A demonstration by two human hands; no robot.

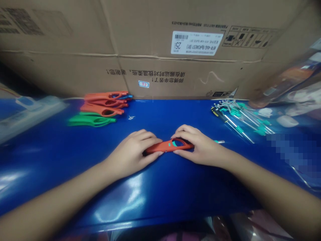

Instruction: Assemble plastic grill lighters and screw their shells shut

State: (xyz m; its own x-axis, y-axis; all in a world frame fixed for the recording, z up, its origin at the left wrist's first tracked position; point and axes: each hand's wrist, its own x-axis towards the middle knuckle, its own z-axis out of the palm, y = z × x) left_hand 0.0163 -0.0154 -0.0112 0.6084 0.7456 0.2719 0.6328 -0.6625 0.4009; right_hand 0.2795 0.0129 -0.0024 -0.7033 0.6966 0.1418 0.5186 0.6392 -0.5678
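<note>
An orange plastic lighter-style handle (pixel 167 146) with a teal trigger in its oval opening lies on the blue table (pixel 160 187). My left hand (pixel 132 152) grips its left end with curled fingers. My right hand (pixel 198 147) closes over its right end. A thin metal rod tip (pixel 219 142) sticks out past my right hand.
A pile of orange handles (pixel 106 102) and green handles (pixel 91 120) lies at the back left. Several metal rods with teal fittings (pixel 240 118) lie at the back right. A large cardboard box (pixel 155 47) walls off the back. Clear plastic bags (pixel 27 110) sit at both sides.
</note>
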